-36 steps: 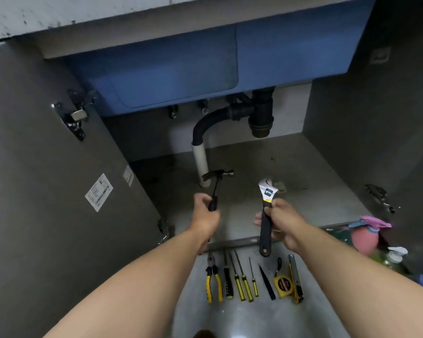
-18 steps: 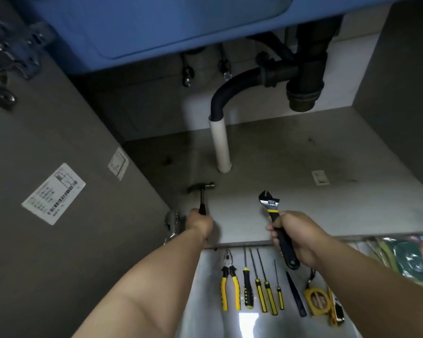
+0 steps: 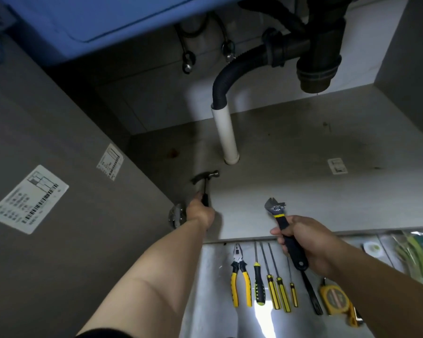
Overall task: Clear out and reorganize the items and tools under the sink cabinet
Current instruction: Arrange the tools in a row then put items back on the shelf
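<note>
The person's left hand point(image 3: 200, 213) is clenched round the dark handle of a small claw hammer point(image 3: 206, 181), whose steel head stands over the front left of the cabinet floor point(image 3: 303, 191), at about seven o'clock from the white drain pipe point(image 3: 225, 135). The right hand point(image 3: 305, 242) is wrapped around the black grip of an adjustable wrench point(image 3: 282, 228), with its jaw end pointing up toward eleven o'clock above the floor's front edge; a yellow band sits below the jaw, and any marking on it is too small to read.

At six o'clock from the hands, a row of tools lies on the pale room floor: one pair of yellow-handled pliers point(image 3: 240, 281), then four screwdrivers point(image 3: 274, 289) side by side, the first with a black and yellow handle and the other three with yellow ones. To their right lie one slim black tool point(image 3: 311, 296), partly under the wrench handle, and one yellow tape measure point(image 3: 333, 301), its face too blurred to read.

Three white labels show. Two with barcodes are stuck on the left side panel point(image 3: 59, 264), a large one point(image 3: 28, 198) at nine o'clock and a smaller one point(image 3: 110, 162) deeper in; their print is not legible. A third small sticker point(image 3: 337, 166) lies on the cabinet floor at two o'clock. Overhead hang the blue sink basin point(image 3: 95, 23) and the black trap point(image 3: 318, 57), with a ribbed black hose point(image 3: 230, 71) running into the white pipe. Green and yellow packets point(image 3: 418, 254) lie at the far right.
</note>
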### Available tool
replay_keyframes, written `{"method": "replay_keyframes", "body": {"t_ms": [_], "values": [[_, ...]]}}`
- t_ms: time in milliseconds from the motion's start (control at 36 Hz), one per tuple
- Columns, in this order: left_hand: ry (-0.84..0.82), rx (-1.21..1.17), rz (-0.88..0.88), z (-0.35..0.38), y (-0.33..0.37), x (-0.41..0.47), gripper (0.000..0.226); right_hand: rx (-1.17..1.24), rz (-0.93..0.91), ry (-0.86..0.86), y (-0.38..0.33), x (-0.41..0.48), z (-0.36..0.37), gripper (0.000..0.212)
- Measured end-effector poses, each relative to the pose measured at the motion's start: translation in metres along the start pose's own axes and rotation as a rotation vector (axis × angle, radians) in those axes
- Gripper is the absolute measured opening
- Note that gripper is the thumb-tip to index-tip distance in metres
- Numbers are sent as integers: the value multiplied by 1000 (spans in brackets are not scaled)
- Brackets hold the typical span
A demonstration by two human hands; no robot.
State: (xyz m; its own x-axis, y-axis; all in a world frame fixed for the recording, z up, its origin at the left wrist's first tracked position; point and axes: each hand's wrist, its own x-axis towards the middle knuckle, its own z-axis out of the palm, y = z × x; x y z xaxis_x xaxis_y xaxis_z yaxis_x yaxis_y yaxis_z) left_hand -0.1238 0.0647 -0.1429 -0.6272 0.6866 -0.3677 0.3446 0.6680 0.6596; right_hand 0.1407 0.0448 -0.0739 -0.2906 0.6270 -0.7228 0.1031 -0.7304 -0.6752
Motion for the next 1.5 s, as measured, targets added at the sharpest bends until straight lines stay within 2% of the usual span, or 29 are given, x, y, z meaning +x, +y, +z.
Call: {"method": "replay_keyframes", "body": {"t_ms": [278,417,528,639,694,750,833,889,972,1056,1139,1222,1389,1500], "values": [[60,214,92,-4,3,16,41,-7,-40,-69,5,3,0,17],[76,312,129,4,-2,9,43,-7,-52,-88,6,8,2,19],[79,323,98,9,-6,-3,53,4,-49,6,4,12,3,16],[114,246,135,19,0,-27,22,11,-74,39,-5,10,7,14],[23,64,198,25,14,-48,11,-3,-94,50,-9,9,9,16],[-142,-185,179,27,29,-71,20,-8,-101,69,-12,8,10,17],[-623,-495,76,17,49,-101,43,12,-109,96,-17,5,13,16],[-828,-514,50,10,55,-117,44,34,-115,116,-22,2,15,19],[-845,-503,23,3,61,-131,37,59,-143,147,-29,-4,17,23],[-874,-529,9,-3,65,-135,36,87,-157,196,-37,-6,19,19],[-833,-517,1,-4,69,-135,39,82,-157,216,-40,-7,19,16],[-759,-433,24,1,68,-133,32,35,-173,235,-40,-7,18,9],[-346,-110,82,25,57,-101,23,-33,-197,116,-35,-14,6,20],[-148,10,34,33,46,-67,17,-186,-269,146,-26,-15,-6,23]]}}
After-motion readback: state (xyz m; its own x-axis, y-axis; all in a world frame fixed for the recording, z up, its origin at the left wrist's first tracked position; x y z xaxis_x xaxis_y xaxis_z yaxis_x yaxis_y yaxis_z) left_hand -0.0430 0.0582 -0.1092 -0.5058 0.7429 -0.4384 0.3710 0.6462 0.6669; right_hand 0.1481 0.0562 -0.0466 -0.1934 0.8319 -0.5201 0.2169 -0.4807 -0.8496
